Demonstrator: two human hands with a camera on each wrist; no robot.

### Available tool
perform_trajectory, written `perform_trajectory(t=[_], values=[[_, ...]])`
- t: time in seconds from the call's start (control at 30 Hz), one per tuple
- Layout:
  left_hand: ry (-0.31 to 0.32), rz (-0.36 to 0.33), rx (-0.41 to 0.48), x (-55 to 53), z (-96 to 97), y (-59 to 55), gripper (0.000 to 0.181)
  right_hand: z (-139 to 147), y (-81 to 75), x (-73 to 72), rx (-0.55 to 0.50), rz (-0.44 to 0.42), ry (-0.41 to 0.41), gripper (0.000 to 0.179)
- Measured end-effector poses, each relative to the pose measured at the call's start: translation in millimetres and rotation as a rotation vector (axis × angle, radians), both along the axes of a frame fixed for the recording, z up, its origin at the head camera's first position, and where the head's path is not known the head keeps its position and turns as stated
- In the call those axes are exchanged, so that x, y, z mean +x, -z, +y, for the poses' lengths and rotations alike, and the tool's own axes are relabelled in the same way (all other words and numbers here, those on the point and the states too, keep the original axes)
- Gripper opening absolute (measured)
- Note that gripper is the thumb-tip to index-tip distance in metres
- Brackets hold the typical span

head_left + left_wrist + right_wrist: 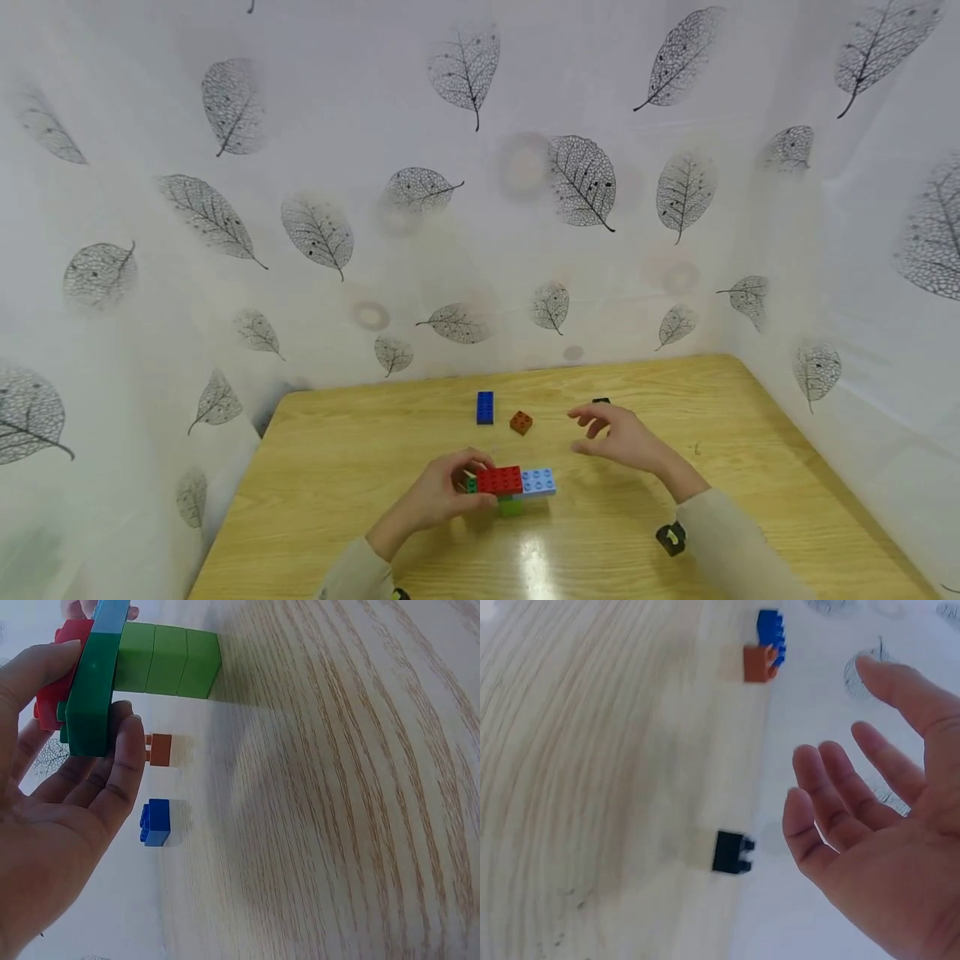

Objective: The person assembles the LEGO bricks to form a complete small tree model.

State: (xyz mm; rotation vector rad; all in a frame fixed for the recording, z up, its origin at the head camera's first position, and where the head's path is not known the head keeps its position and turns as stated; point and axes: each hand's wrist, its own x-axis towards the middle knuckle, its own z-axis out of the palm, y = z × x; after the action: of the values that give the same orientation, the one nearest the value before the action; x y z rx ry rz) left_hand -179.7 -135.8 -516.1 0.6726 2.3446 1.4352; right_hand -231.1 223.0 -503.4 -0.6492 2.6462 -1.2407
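My left hand (435, 496) grips the end of a toy brick build, thumb against the red brick (498, 481) and fingers on the far side and beneath. Under the red brick lie a dark green brick (88, 724) at the held end and a light blue brick (538, 482) at the other. Three stacked light green bricks (171, 661) stand below them as a column on the table. Over the table's right half is my right hand (626, 442), fingers loosely bent and holding nothing. A small black brick (727, 852) lies nearest it, partly hidden in the head view.
An orange-brown brick (521, 422) with studs up lies behind the build. A longer blue brick (485, 407) sits farther back to its left. The wooden table (330, 467) is enclosed at the back and sides by white leaf-print sheeting (517, 250).
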Motion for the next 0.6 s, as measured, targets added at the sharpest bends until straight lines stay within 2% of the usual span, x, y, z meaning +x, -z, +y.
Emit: perform_trajectory(t=[0.17,0.3,0.6], values=[[-0.003,-0.012,0.001,0.2,-0.4,-1.0,0.036,15,12.8,-13.3,-0.003,0.006,0.174,0.054],[-0.008,-0.020,-0.002,1.0,0.4,-1.8,0.036,25,21.3,-20.3,0.010,0.010,0.268,0.050],[-0.013,-0.027,0.000,1.2,0.6,-3.1,0.036,40,39.8,-31.1,0.028,-0.015,0.303,0.058]])
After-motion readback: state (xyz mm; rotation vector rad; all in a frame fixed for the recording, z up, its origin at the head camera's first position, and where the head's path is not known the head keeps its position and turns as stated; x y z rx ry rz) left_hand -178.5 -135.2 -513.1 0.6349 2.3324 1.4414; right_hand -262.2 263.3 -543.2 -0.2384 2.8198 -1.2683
